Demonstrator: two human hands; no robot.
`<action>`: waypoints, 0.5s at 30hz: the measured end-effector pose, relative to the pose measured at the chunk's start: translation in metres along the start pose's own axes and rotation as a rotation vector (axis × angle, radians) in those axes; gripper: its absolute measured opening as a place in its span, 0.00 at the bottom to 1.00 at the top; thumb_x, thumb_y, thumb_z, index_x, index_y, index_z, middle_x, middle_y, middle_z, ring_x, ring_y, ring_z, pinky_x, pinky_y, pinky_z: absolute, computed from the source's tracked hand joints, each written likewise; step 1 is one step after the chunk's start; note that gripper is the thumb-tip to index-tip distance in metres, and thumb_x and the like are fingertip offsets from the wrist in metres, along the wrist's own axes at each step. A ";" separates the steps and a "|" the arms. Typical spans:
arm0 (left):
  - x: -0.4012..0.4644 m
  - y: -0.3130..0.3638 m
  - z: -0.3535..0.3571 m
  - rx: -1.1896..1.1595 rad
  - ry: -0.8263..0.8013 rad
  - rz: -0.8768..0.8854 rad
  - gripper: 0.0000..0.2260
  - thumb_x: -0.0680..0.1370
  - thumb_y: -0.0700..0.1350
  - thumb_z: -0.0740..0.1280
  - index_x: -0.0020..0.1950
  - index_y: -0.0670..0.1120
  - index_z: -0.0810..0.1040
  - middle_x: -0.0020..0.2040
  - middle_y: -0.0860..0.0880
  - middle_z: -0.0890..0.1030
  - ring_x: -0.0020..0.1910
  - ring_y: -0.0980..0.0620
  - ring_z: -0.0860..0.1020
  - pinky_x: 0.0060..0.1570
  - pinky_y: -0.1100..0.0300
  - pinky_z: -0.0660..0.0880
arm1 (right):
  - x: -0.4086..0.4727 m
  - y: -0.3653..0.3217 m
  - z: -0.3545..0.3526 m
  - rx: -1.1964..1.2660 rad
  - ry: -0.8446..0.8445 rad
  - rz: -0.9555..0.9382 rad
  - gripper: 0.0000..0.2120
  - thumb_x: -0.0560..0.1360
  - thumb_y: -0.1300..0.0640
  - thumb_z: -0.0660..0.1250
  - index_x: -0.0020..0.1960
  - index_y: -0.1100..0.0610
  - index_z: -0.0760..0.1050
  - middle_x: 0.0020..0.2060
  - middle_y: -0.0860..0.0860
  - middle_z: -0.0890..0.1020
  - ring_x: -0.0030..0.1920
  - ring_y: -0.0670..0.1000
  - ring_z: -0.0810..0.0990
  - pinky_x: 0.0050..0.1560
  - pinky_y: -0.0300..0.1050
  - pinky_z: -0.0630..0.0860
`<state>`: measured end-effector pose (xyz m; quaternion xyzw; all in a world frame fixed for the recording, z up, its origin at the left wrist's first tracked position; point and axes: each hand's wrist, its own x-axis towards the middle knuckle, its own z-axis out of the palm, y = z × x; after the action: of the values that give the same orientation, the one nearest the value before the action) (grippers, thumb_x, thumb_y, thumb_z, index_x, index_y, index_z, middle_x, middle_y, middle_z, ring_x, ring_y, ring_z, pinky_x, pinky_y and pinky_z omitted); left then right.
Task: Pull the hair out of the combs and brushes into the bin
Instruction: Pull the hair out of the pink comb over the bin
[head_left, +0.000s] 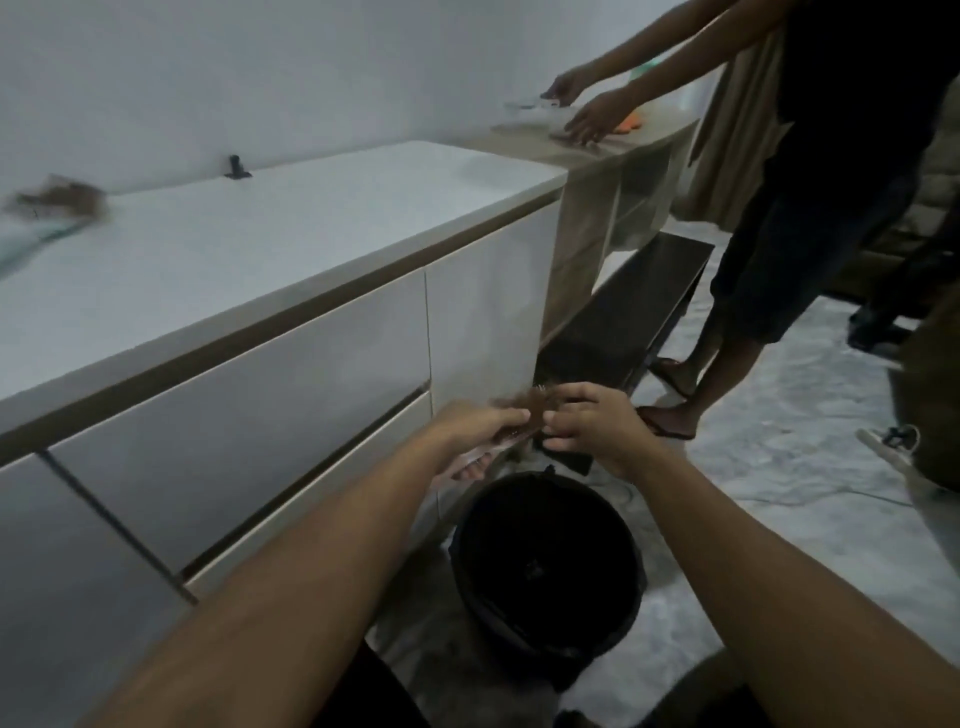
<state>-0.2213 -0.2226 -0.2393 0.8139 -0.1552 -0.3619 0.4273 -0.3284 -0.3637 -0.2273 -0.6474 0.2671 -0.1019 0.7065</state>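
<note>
Both my hands are held out over the black bin on the floor. My left hand grips a hair brush whose bristles are tangled with brown hair. My right hand pinches that tuft at the brush head. The brush is blurred and mostly hidden by my fingers. Another brush with a clump of brown hair lies on the white counter at the far left, also blurred.
White drawers run along my left below the counter. A second person stands at the right, both hands on things on a wooden shelf unit. A black panel leans low beside their feet. A small black object stands on the counter.
</note>
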 end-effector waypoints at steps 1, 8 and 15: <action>0.001 -0.003 0.005 -0.003 0.026 0.004 0.19 0.71 0.61 0.70 0.44 0.44 0.80 0.24 0.46 0.73 0.21 0.49 0.70 0.22 0.66 0.63 | 0.000 0.006 -0.002 -0.006 0.012 0.025 0.13 0.73 0.72 0.67 0.57 0.63 0.74 0.42 0.60 0.80 0.43 0.58 0.81 0.46 0.54 0.82; 0.011 -0.030 0.026 0.046 0.162 0.027 0.17 0.67 0.58 0.73 0.31 0.44 0.80 0.19 0.50 0.75 0.18 0.51 0.72 0.23 0.64 0.66 | 0.013 0.043 -0.019 -0.226 0.083 0.060 0.11 0.73 0.69 0.68 0.54 0.59 0.77 0.48 0.58 0.82 0.46 0.55 0.84 0.42 0.50 0.82; 0.021 -0.062 0.046 0.189 0.085 -0.082 0.19 0.68 0.59 0.69 0.34 0.42 0.81 0.25 0.46 0.77 0.23 0.46 0.75 0.28 0.61 0.71 | 0.019 0.098 -0.026 -0.405 0.014 -0.018 0.16 0.74 0.67 0.67 0.59 0.54 0.77 0.51 0.52 0.82 0.45 0.54 0.84 0.38 0.44 0.82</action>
<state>-0.2437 -0.2243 -0.3162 0.8709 -0.1370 -0.3277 0.3397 -0.3453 -0.3814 -0.3276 -0.7780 0.2812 -0.0572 0.5589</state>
